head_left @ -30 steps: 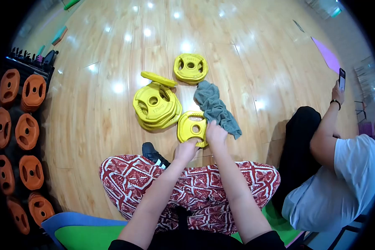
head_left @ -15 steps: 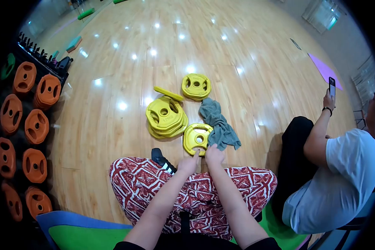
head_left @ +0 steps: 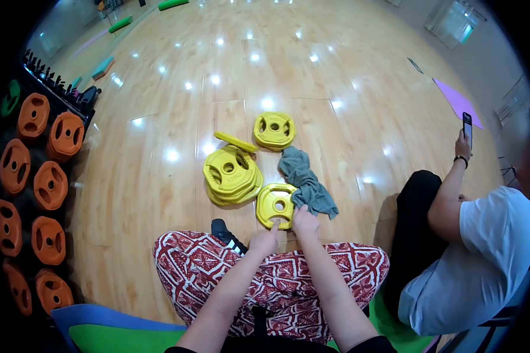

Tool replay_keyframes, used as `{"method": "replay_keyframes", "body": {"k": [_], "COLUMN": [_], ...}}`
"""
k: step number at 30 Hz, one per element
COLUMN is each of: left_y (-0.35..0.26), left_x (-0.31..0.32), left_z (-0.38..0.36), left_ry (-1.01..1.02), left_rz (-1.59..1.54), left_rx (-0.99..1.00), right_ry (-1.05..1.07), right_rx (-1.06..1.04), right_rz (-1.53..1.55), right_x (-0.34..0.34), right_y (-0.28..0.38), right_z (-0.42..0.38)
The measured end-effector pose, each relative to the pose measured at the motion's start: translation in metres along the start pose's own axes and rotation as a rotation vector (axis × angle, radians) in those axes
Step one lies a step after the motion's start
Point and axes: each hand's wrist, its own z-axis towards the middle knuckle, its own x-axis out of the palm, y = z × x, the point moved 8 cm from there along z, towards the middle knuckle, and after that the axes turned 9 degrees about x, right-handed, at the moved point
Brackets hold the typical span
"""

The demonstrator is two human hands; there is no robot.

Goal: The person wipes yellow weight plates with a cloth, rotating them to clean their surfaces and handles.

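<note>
So closest in there's a pair of red-and-white patterned trousers [head_left: 200, 265], legs crossed, with a green mat [head_left: 129, 337] poking out underneath. Just past the knees, the left hand [head_left: 264, 241] has its index finger stretched out to the near rim of a yellow weight plate [head_left: 264, 203], other fingers looking curled in; can't tell if it's actually gripping anything. The right hand [head_left: 305, 222] is at the plate's right lower edge, fingers bent where a grey-green cloth [head_left: 303, 175] meets the plate, but they're too covered to say how tight they are or whether they've got the cloth, the rim or both. That plate sits in front of the crossed legs, just beside a stack of yellow plates [head_left: 232, 176] (top one reads 1.25KG, I think). There's a black shoe [head_left: 224, 230] near the left knee. Behind the stack, another yellow plate [head_left: 235, 142] is tilted, and a bit further out are more yellow plates [head_left: 275, 130] past the cloth's far end. Off right, a seated person in a white T-shirt [head_left: 477, 259] holds up a phone [head_left: 467, 125].
</note>
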Motion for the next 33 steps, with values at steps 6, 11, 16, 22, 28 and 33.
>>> {"method": "replay_keyframes", "body": {"k": [6, 11, 16, 22, 28, 33], "left_y": [-0.004, -0.004, -0.006, -0.01, -0.004, -0.002], "left_x": [-0.003, -0.003, -0.006, -0.008, -0.004, -0.004], "left_z": [-0.004, -0.003, -0.002, -0.004, -0.001, -0.001], "left_ry": [0.107, 0.088, 0.076, 0.089, 0.073, 0.016], "left_rz": [-0.003, 0.005, -0.008, -0.012, -0.055, -0.086], "left_rx": [-0.034, -0.012, -0.024, -0.044, -0.032, -0.031], "right_ry": [0.119, 0.103, 0.033, -0.043, 0.032, 0.072], "right_rx": [0.042, 0.016, -0.026, -0.056, -0.253, -0.331], "right_rz": [-0.06, -0.022, 0.003, 0.005, 0.058, 0.102], "right_x": [0.0, 0.005, 0.008, 0.001, -0.003, 0.011], "right_y": [-0.003, 0.001, 0.006, 0.005, 0.02, 0.028], "right_z": [-0.023, -0.024, -0.014, -0.015, -0.03, -0.041]}}
